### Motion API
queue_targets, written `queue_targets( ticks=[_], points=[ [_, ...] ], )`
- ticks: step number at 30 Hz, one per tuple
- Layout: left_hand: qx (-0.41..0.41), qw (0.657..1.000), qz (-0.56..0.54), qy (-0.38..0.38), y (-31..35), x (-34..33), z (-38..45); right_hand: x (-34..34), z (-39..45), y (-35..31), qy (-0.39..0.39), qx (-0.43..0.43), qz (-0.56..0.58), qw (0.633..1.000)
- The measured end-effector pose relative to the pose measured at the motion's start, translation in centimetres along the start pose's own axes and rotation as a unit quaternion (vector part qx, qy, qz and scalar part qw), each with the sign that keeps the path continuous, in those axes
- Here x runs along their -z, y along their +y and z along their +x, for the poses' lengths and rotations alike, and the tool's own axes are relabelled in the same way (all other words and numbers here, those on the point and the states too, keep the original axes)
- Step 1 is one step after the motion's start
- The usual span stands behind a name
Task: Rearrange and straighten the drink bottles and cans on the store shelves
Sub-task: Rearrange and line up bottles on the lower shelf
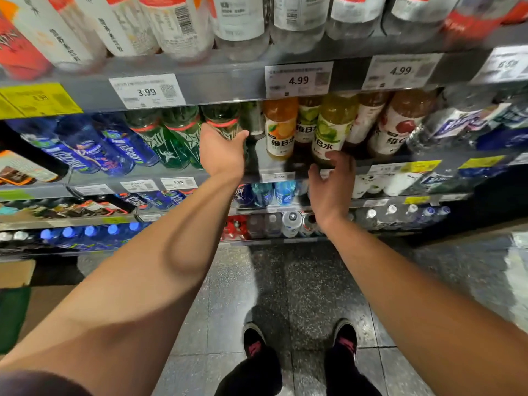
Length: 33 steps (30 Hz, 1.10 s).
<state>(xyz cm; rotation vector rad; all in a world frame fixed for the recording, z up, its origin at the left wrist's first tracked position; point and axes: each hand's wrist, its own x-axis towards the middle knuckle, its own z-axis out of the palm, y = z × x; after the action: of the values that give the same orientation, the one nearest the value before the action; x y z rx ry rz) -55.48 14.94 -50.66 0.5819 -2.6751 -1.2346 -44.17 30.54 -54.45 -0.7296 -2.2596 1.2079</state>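
Observation:
My left hand (221, 151) reaches into the second shelf and wraps around the rightmost green bottle (225, 121), thumb on its right side. My right hand (333, 181) hovers with relaxed, spread fingers just below and in front of a yellow-green vitamin water bottle (331, 130), holding nothing. An orange vitamin water bottle (280, 127) stands to the left of it. Between the green bottle and the orange one is a dark gap on the shelf (258, 164).
Blue bottles (85, 144) and more green ones (171, 135) fill the shelf to the left, red-label bottles (397, 124) to the right. White-label bottles (240, 18) stand on the shelf above. Lower shelves hold cans and water. A cardboard box (17, 272) sits on the floor at left.

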Motion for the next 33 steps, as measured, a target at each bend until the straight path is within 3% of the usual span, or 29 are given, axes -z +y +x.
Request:
queue_targets(
  ticks=[4,9,11,15,17,22,30,33],
  points=[
    [-0.005,1.0,0.005,0.029,-0.2,-0.5,-0.3,0.2,0.6,0.6,0.001,-0.01,-0.012,1.0],
    [0.059,0.971,-0.21,0.097,-0.2,-1.4,-3.4,0.8,1.6,1.0,-0.006,-0.024,-0.004,1.0],
    [0.044,0.962,-0.25,0.103,0.2,-2.4,-4.9,1.0,2.1,1.2,-0.01,-0.029,0.006,0.999],
    [-0.035,0.981,-0.188,-0.036,2.5,-4.9,-5.9,1.6,2.9,1.7,-0.016,-0.021,0.013,1.0],
    [-0.041,0.987,-0.141,-0.057,3.6,-5.9,-5.3,2.1,3.2,2.0,-0.013,-0.028,0.021,0.999],
    [-0.032,0.993,-0.102,-0.052,4.3,-7.2,-4.2,4.1,4.2,3.4,0.007,-0.029,0.038,0.999],
    [-0.053,0.987,-0.152,0.021,3.6,-5.9,-6.6,6.3,6.8,5.3,0.108,-0.044,0.042,0.992],
    [-0.058,0.982,-0.178,0.032,2.8,-5.1,-8.0,6.6,8.7,5.8,0.097,-0.067,0.07,0.991]
  ],
)
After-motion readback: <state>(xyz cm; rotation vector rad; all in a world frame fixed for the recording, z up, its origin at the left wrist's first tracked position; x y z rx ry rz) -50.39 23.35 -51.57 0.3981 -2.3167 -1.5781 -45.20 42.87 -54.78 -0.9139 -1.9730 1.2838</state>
